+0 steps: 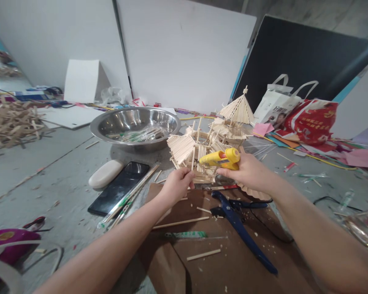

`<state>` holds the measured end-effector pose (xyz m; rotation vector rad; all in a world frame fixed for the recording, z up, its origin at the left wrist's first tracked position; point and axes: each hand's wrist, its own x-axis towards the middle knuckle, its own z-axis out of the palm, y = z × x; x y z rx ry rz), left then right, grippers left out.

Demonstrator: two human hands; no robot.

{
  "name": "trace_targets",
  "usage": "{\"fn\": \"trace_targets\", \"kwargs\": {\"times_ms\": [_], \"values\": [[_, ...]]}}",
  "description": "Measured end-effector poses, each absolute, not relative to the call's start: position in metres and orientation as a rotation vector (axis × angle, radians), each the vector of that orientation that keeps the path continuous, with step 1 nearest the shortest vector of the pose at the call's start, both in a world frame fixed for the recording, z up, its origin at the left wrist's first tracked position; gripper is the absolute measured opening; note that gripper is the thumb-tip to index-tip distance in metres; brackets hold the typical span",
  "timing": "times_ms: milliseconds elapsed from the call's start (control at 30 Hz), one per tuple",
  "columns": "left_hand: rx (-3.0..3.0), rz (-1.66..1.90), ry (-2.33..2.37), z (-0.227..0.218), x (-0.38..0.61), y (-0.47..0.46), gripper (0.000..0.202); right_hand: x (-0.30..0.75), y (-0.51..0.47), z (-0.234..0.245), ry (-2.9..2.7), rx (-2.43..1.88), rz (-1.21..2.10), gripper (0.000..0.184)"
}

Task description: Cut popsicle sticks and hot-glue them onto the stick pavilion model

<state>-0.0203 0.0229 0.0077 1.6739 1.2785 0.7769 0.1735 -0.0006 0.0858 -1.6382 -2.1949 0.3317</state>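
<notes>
A glue gun with a yellow body [220, 159] is gripped in my right hand [252, 171], its nozzle pointing left at the front of a model building made of thin wooden sticks [181, 149]. My left hand [179, 183] is closed in a pinch at the model's lower front-left corner, beside an upright stick; what lies between its fingertips is hidden. The model has slatted roofs and a taller pointed tower [238, 109] behind. In front, on a brown board [208, 269], lie a blue-handled cutter [243, 230], loose sticks [204, 255] and a green-and-clear wrapper [185, 234].
A steel basin [135, 143] with wrapped chopsticks stands behind left. Nearby lie a black phone [119, 188], a white rounded case [106, 173] and wrapped sticks [129, 200]. A stick pile [12, 122] is far left; a red bag [311, 120] and coloured paper [362, 155] are right.
</notes>
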Motion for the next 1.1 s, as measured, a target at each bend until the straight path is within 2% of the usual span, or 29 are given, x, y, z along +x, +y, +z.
{"fn": "trace_targets", "kwargs": {"times_ms": [233,467,1100], "values": [[1.700,0.770,1.266,0.008,-0.020,0.024,0.035,0.174,-0.002,0.087,-2.099,-1.703,0.306,0.032],[1.585,0.769,1.235,0.013,-0.015,0.026,0.029,0.176,-0.002,0.085,-2.031,-1.576,0.287,0.025],[1.641,0.665,1.204,0.024,-0.018,0.033,0.027,0.169,0.013,0.076,-1.995,-1.614,0.204,0.032]]}}
